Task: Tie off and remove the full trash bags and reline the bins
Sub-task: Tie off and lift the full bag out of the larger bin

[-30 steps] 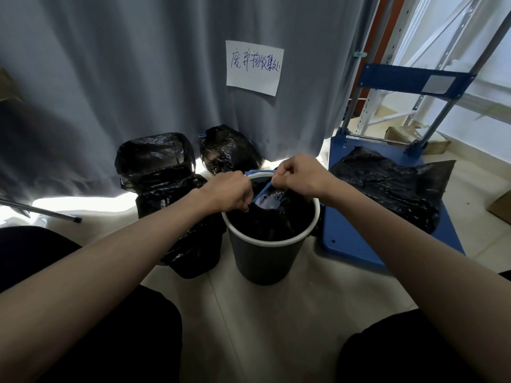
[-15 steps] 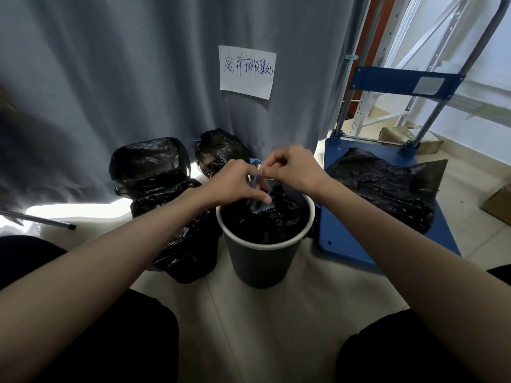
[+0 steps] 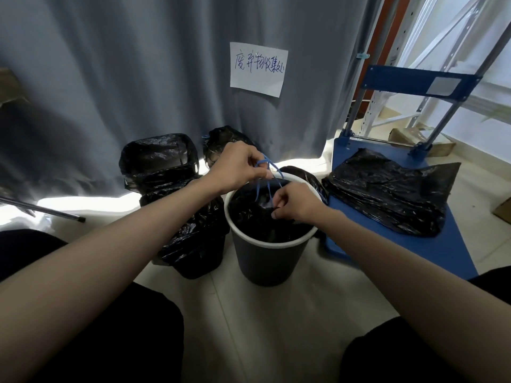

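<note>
Both my hands at frame centre over the bin (image 3: 269, 262), left hand (image 3: 238, 167) pinching the blue drawstring (image 3: 264, 172) raised, right hand (image 3: 297, 203) gripping the black bag (image 3: 257, 219) neck.

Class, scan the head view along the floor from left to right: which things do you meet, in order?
Metal rod → lined bin → round bin with white rim → loose black bags on the blue cart.

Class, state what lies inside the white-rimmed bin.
Inside the bin sits a black bag with blue drawstrings, which the left hand and right hand hold. The bag's contents are covered.
</note>
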